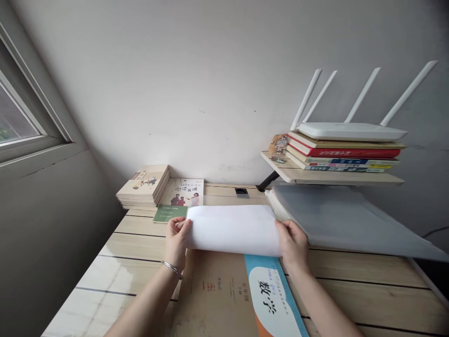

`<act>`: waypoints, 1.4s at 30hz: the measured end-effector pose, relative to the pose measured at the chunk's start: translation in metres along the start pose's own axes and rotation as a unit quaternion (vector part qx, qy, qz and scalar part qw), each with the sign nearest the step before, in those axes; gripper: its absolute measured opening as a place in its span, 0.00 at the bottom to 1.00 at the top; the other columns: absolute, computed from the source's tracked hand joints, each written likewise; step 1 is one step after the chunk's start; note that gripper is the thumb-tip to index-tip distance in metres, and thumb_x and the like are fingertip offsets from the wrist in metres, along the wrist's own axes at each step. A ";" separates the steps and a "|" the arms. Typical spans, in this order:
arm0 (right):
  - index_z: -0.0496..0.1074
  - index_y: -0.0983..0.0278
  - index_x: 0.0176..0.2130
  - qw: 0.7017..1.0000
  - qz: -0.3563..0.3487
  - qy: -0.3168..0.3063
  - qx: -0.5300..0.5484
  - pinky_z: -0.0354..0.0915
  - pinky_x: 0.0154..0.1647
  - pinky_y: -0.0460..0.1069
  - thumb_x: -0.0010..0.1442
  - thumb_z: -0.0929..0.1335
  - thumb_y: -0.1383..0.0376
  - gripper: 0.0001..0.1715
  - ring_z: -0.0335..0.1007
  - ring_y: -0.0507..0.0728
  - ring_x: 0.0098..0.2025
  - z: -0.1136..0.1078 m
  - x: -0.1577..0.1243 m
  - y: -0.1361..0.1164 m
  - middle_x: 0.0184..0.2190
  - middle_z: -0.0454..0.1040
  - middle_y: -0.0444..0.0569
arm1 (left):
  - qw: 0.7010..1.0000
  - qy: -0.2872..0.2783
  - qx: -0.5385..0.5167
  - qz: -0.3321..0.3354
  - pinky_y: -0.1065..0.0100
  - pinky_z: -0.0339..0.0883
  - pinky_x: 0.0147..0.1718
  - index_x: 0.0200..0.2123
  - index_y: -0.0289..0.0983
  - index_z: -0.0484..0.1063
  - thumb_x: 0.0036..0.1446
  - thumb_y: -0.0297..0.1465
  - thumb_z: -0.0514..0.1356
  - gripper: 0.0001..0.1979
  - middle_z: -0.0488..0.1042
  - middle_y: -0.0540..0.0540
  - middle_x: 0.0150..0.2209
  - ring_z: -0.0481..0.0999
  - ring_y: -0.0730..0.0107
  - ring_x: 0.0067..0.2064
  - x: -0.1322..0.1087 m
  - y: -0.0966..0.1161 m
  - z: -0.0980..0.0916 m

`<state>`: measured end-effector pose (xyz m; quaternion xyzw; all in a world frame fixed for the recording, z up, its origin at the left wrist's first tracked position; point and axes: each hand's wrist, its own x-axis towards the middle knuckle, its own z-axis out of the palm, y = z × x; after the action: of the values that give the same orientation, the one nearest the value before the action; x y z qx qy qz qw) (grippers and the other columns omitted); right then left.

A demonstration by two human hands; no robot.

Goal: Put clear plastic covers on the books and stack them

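A blank white sheet of paper is held up off the desk, stretched between both hands. My left hand pinches its left edge, thumb on the near face; a silver bracelet circles that wrist. My right hand grips the right edge in the same way. Below the paper lies a textbook with a brown cover and a blue-and-white band, turned sideways, its far part hidden behind the sheet. Whether the paper is single or several layers, I cannot tell.
A stack of books, an illustrated book and a green booklet lie back left. At right, a raised shelf carries books and a white router; a translucent folder lies beneath. Behind is a wall.
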<state>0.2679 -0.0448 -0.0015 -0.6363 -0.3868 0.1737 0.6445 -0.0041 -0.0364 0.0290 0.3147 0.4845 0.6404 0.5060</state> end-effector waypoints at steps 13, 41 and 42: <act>0.64 0.64 0.25 0.999 -0.032 0.013 -0.016 0.55 0.26 0.47 0.50 0.66 0.48 0.22 0.57 0.52 0.24 0.005 -0.003 0.006 0.20 0.63 0.42 | 0.998 -0.038 0.012 0.052 0.71 0.62 0.30 0.42 0.35 0.68 0.42 0.43 0.64 0.26 0.75 0.46 0.31 0.70 0.70 0.31 0.001 0.001 0.004; 0.64 0.63 0.41 0.869 -0.446 0.050 -0.210 0.58 0.47 0.59 0.55 0.66 0.66 0.12 0.61 0.63 0.47 0.008 -0.030 -0.040 0.42 0.64 0.56 | 0.971 -0.238 0.036 -0.006 0.73 0.58 0.25 0.47 0.37 0.72 0.42 0.33 0.65 0.24 0.73 0.47 0.26 0.69 0.70 0.27 0.017 0.015 -0.012; 0.65 0.62 0.42 0.845 -0.488 0.012 -0.217 0.59 0.46 0.58 0.56 0.66 0.68 0.12 0.62 0.61 0.45 0.012 -0.038 -0.049 0.42 0.64 0.55 | 0.970 -0.241 0.034 -0.006 0.73 0.59 0.25 0.47 0.37 0.72 0.42 0.32 0.65 0.24 0.74 0.46 0.28 0.69 0.70 0.28 0.017 0.014 -0.012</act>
<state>0.2220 -0.0704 0.0329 -0.4913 -0.6674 -0.2593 0.4959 -0.0245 -0.0238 0.0363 0.4734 0.3716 0.5259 0.6009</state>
